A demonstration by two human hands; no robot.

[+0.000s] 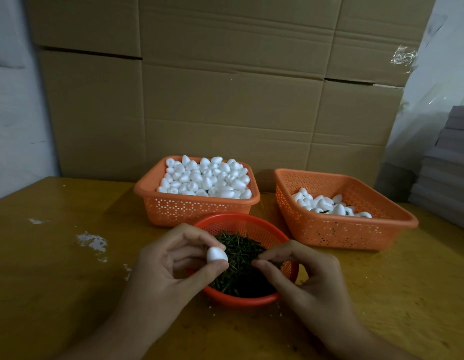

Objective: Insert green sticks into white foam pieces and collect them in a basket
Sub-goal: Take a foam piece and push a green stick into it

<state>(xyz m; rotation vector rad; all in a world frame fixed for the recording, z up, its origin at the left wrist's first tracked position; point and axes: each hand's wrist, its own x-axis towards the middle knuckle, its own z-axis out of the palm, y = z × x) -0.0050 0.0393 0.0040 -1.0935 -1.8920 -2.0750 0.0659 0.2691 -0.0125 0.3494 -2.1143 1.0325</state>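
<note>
My left hand [171, 263] pinches one white foam piece [216, 254] between thumb and fingertips, just above the left side of a round red basket [241, 221] filled with green sticks [241, 258]. My right hand [298, 271] hovers over the same basket with thumb and forefinger pressed together among the sticks; whether a stick sits between them is too dark to tell. An orange square basket [197, 207] heaped with plain foam pieces [205, 178] stands behind. To the right, a second orange basket [337, 229] holds several foam pieces with green sticks in them [329, 205].
The baskets stand on a yellow-brown wooden table [57, 255] with white smears at the left. Flattened cardboard boxes [225, 87] form a wall close behind. A stack of grey sheets [449, 162] rises at the far right edge.
</note>
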